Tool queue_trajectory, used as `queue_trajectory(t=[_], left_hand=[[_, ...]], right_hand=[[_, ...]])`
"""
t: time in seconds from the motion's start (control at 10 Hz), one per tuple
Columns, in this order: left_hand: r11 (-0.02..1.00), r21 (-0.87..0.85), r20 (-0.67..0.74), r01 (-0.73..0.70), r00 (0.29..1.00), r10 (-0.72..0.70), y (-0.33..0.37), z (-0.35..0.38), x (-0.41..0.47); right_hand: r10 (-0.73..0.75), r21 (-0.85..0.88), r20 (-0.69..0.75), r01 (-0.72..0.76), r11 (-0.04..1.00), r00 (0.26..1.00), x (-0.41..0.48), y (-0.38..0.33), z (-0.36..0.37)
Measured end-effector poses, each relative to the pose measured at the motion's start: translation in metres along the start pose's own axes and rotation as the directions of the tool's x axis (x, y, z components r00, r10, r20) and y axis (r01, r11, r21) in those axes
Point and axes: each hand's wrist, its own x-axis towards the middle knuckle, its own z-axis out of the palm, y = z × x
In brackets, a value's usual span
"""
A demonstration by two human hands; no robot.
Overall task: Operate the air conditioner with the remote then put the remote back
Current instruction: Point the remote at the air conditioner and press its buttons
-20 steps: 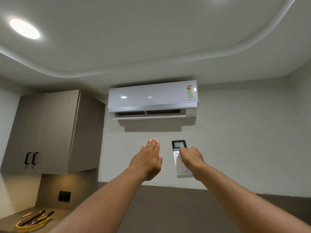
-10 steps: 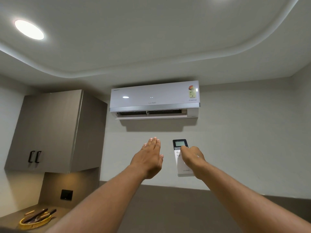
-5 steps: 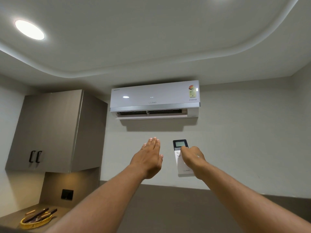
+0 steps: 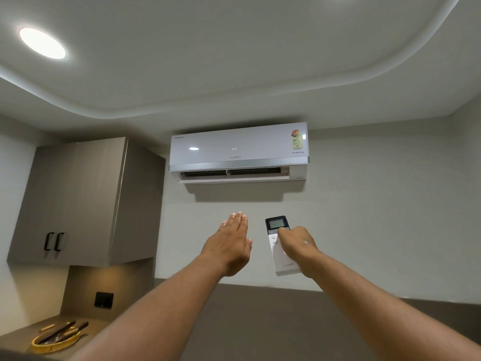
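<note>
Head view: right hand (image 4: pixel 296 246) fingers grasping remote (image 4: pixel 282 259), arm outstretched; left hand (image 4: pixel 230 246) flat, fingers released.

Grey wall cabinet (image 4: pixel 78 201), lit ceiling lamp (image 4: pixel 42 43), yellow basket (image 4: pixel 56 340) of utensils on countertop (image 4: pixel 15 337)

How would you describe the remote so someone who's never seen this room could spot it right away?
Find the white air conditioner high on the wall. Just below it, two arms reach up; the right hand holds the remote upright. It is a slim white bar with a dark screen on top; the flat left hand beside it holds nothing.
</note>
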Motion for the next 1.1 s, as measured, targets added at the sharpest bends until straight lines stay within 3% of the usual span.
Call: queue_trajectory(t=[1.1], left_hand=[[1.000,-0.004,-0.001,0.009,1.000,-0.009,-0.0093,0.0004,-0.0041]], right_hand=[[0.046,0.045,0.000,-0.045,0.998,0.999,-0.0039,-0.0048,0.0099]])
